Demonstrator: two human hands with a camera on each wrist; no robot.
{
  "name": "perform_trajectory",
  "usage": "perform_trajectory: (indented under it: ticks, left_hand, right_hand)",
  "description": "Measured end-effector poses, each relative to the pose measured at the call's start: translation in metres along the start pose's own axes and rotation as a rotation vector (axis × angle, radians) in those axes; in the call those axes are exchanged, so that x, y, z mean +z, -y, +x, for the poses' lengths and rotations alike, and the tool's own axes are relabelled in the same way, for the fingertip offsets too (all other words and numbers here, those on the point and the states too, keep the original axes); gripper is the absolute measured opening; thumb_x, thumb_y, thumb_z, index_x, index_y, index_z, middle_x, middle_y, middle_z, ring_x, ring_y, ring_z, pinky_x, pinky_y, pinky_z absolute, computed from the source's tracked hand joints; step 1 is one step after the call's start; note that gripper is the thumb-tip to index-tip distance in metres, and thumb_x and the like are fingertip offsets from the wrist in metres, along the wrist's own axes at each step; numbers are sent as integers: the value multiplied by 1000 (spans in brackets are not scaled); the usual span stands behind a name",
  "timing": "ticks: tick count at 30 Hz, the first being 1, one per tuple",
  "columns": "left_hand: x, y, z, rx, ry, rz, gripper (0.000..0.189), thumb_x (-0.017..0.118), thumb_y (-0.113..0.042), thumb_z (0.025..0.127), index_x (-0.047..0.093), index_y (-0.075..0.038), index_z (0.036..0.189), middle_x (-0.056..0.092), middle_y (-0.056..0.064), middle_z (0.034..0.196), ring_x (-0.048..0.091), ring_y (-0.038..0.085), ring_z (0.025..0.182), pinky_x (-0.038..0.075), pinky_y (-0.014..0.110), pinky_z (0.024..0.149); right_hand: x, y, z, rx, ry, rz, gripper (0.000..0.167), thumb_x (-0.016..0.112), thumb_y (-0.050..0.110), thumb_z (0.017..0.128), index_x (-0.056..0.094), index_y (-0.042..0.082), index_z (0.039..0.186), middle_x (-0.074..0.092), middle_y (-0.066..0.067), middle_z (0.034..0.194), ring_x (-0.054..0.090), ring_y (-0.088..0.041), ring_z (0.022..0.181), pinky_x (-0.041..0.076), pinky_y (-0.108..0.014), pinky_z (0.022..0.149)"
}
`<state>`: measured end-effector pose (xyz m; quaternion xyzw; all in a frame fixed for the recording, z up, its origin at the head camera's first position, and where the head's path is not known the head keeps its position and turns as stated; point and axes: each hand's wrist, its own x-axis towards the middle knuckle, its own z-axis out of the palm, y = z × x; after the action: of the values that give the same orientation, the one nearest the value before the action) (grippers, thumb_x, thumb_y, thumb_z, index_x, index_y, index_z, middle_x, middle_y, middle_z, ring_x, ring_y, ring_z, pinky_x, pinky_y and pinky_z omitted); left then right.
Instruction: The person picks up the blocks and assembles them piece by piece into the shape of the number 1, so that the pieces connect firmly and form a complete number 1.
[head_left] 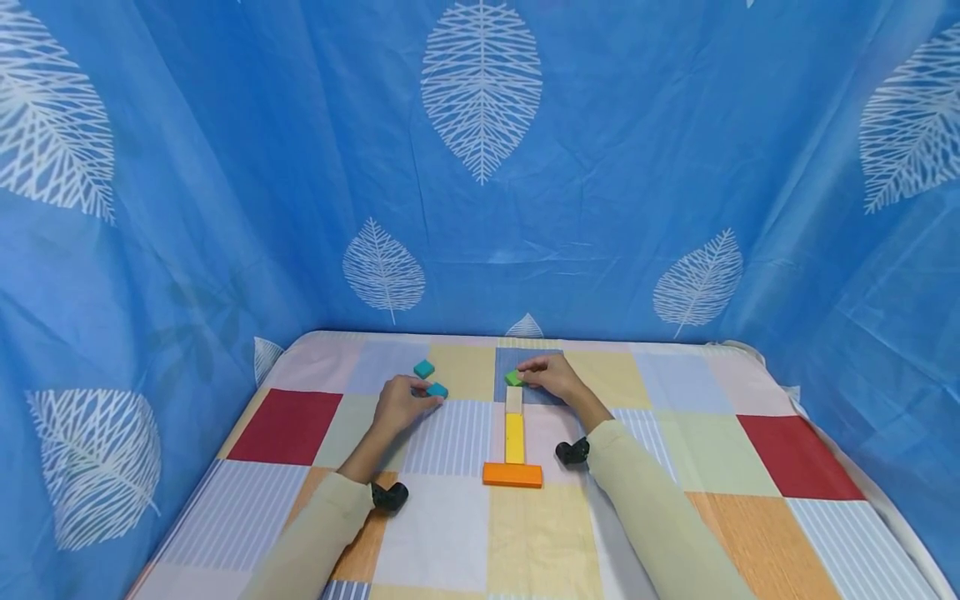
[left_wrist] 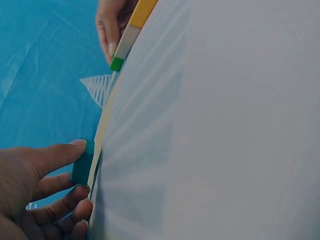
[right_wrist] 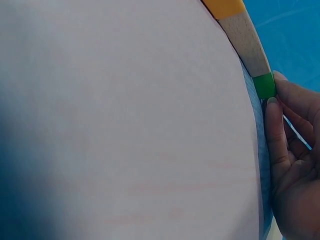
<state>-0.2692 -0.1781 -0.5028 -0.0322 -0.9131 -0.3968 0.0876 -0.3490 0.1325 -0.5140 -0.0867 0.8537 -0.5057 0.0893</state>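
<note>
In the head view, my left hand [head_left: 401, 404] pinches a small blue block [head_left: 438, 390] between thumb and fingers. The left wrist view shows this block [left_wrist: 83, 162] with the thumb at one end and a fingertip at the other. Just behind it lies a teal block [head_left: 423, 368]. My right hand [head_left: 555, 377] holds a green block [head_left: 513, 378] by its edge with thumb and fingertips. That green block meets the far end of a bare-wood block [head_left: 513, 400]. Nearer in the same line come a yellow block [head_left: 514, 439] and a crosswise orange block [head_left: 512, 475].
A patchwork-patterned cloth [head_left: 442, 517] covers the table. Blue curtains [head_left: 480, 250] with white leaf prints hang behind and at both sides. Black devices [head_left: 390, 497] are worn at the wrists, by the cuffs of the light sleeves.
</note>
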Motion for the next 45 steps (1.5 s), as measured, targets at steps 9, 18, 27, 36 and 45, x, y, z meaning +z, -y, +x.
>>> perform_trajectory:
  ticks: [9, 18, 27, 36, 45]
  left_hand:
    - [14, -12, 4, 53, 15, -15, 30, 87, -19, 80, 79, 1, 101, 73, 4, 79, 68, 22, 77, 55, 37, 68]
    - [26, -27, 7, 44, 42, -37, 28, 87, -16, 81, 79, 1, 102, 74, 6, 82, 67, 20, 78, 56, 38, 73]
    - [37, -35, 15, 47, 68, -35, 29, 88, -17, 80, 79, -1, 102, 73, 5, 82, 65, 19, 78, 55, 35, 71]
    - [49, -45, 23, 62, 108, -30, 30, 87, -21, 81, 79, -3, 105, 74, 4, 85, 65, 18, 79, 55, 33, 71]
    - [58, -52, 30, 55, 130, -2, 30, 87, -21, 81, 80, -4, 104, 74, 3, 83, 66, 18, 77, 55, 34, 71]
  right_hand:
    - [1, -1, 0, 8, -2, 0, 23, 72, 17, 95, 76, 4, 115, 72, -9, 108, 65, -15, 88, 56, -28, 77]
    - [1, 1, 1, 27, -13, -13, 23, 73, 19, 95, 76, 7, 114, 72, -8, 110, 64, -16, 88, 56, -28, 78]
    - [1, 1, -1, 13, -3, 0, 24, 72, 18, 95, 76, 4, 114, 72, -10, 111, 67, -16, 91, 57, -29, 78]
    - [1, 2, -1, 22, -13, -17, 24, 72, 18, 95, 76, 5, 115, 72, -9, 111, 66, -16, 89, 56, -29, 78]
    - [1, 3, -2, 29, -8, -8, 23, 73, 19, 95, 77, 6, 114, 72, -10, 111, 66, -17, 91, 56, -30, 78]
